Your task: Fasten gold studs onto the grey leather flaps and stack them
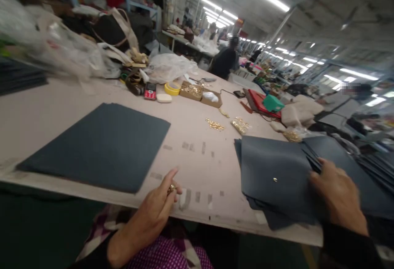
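My left hand (160, 197) is at the table's front edge, with several small gold metal fittings (171, 188) held in its curled fingers and the index finger stretched out. At the right, my right hand (337, 191) grips the edge of a dark blue-grey leather-like panel (273, 162), slightly blurred. One small gold fitting (275, 180) lies on that panel, which rests on an uneven pile of similar sheets. Beyond the hand is another pile of dark panels (332, 150). A neat stack of dark panels (101, 145) lies to the left.
Loose gold fittings (215, 124) and a bag of fittings (240, 125) lie mid-table. Behind them are open boxes (191, 91), yellow tape (172, 88) and a red phone (150, 91). Plastic bags (172, 65) crowd the back left. A person (226, 59) is farther off.
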Available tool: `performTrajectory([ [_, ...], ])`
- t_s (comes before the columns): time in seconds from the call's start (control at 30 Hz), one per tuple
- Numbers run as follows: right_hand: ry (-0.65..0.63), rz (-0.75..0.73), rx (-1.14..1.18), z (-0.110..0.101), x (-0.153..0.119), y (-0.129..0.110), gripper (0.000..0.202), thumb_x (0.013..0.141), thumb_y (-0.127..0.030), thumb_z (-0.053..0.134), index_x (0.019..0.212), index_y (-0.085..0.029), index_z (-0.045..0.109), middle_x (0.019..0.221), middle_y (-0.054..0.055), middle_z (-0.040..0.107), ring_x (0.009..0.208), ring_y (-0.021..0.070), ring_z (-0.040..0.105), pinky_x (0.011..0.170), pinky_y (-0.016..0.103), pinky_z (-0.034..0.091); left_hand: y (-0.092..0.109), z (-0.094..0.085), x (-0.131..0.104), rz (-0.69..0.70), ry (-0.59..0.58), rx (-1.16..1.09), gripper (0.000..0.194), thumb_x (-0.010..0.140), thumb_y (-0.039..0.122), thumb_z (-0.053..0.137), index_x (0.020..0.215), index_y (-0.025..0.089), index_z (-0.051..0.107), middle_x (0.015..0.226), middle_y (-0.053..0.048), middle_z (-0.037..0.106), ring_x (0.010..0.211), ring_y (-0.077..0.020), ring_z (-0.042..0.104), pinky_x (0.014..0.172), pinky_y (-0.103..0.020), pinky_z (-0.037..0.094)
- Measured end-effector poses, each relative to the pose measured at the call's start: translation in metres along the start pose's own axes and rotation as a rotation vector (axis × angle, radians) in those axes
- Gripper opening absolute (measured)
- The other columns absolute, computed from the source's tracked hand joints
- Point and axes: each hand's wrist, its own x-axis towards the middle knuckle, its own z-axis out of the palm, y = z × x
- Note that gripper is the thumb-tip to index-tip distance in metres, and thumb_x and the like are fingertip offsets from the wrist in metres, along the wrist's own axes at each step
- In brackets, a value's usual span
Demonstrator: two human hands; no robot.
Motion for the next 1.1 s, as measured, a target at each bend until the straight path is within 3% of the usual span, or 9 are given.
performTrajectory([
  [0.1, -0.095, -0.017, 0.111, 0.009, -0.022, -0.017, 0.044, 0.075, -0.032, 0.063, 0.114, -0.014, 0.071, 0.097, 0.023, 0.071, 0.085, 0.0332, 0.067, 0.073, 0.044, 0.047, -0.002, -0.002, 0.000, -0.006, -0.015, -0.052, 0.058, 0.098, 0.024, 0.029, 0.152, 0.023, 0.008, 0.108, -0.004, 0.068, 0.078, -0.0111, 0.064, 0.081, -0.027, 0.052],
  [0.23, -0.423, -0.311, 0.702, 0.012, -0.098, -0.115, 0.038, 0.079, -0.046, 0.062, 0.103, -0.019, 0.073, 0.091, 0.009, 0.075, 0.080, 0.0241, 0.069, 0.075, 0.035, 0.052, -0.005, -0.001, -0.003, 0.061, 0.002, -0.025, 0.066, 0.097, 0.017, 0.031, 0.153, 0.025, -0.004, 0.116, -0.006, 0.068, 0.079, -0.0109, 0.065, 0.083, -0.028, 0.054],
  [0.33, -0.680, -0.546, 0.956, 0.006, -0.156, -0.194, 0.027, 0.084, -0.036, 0.061, 0.101, -0.019, 0.073, 0.089, 0.007, 0.075, 0.076, 0.0184, 0.068, 0.070, 0.028, 0.053, -0.008, -0.002, -0.002, 0.159, 0.092, 0.070, 0.070, 0.096, 0.012, 0.032, 0.153, 0.022, -0.005, 0.120, -0.009, 0.067, 0.099, -0.0146, 0.066, 0.093, -0.031, 0.052],
  [0.47, -0.726, -0.761, 1.121, -0.008, -0.204, -0.258, 0.027, 0.083, -0.016, 0.058, 0.106, -0.021, 0.072, 0.089, 0.002, 0.075, 0.074, 0.0136, 0.066, 0.072, 0.024, 0.052, -0.013, -0.006, -0.003, 0.240, 0.203, 0.259, 0.071, 0.094, 0.006, 0.031, 0.153, 0.016, -0.007, 0.123, -0.015, 0.064, 0.111, -0.0179, 0.062, 0.098, -0.033, 0.051],
  [0.6, -0.701, -0.814, 1.144, -0.013, -0.221, -0.284, 0.028, 0.081, -0.010, 0.057, 0.102, -0.020, 0.073, 0.087, 0.002, 0.074, 0.072, 0.0125, 0.065, 0.070, 0.023, 0.050, -0.020, -0.011, -0.005, 0.258, 0.295, 0.366, 0.072, 0.093, 0.006, 0.031, 0.153, 0.012, -0.009, 0.120, -0.017, 0.066, 0.104, -0.0192, 0.067, 0.089, -0.029, 0.056],
  [0.9, -0.680, -0.816, 1.009, -0.012, -0.234, -0.312, 0.032, 0.078, -0.006, 0.052, 0.094, -0.022, 0.074, 0.082, 0.001, 0.074, 0.071, 0.0130, 0.066, 0.067, 0.022, 0.048, -0.053, -0.010, -0.004, 0.217, 0.463, 0.529, 0.076, 0.089, 0.003, 0.031, 0.153, 0.017, -0.007, 0.101, -0.008, 0.074, 0.082, -0.0177, 0.073, 0.072, -0.023, 0.060],
  [1.0, -0.621, -0.839, 0.964, -0.007, -0.240, -0.325, 0.029, 0.078, -0.007, 0.051, 0.090, -0.020, 0.073, 0.079, 0.003, 0.073, 0.069, 0.0137, 0.065, 0.064, 0.022, 0.046, -0.060, -0.015, -0.002, 0.216, 0.538, 0.548, 0.079, 0.087, 0.002, 0.032, 0.154, 0.020, -0.006, 0.087, -0.003, 0.074, 0.070, -0.0168, 0.072, 0.064, -0.020, 0.059],
  [1.1, -0.574, -0.860, 0.940, -0.002, -0.243, -0.338, 0.027, 0.077, -0.008, 0.051, 0.090, -0.020, 0.072, 0.079, 0.003, 0.071, 0.069, 0.0138, 0.064, 0.063, 0.023, 0.045, -0.066, -0.025, -0.001, 0.210, 0.549, 0.545, 0.080, 0.086, 0.002, 0.036, 0.154, 0.020, -0.002, 0.091, -0.003, 0.074, 0.071, -0.0165, 0.072, 0.065, -0.019, 0.058],
])
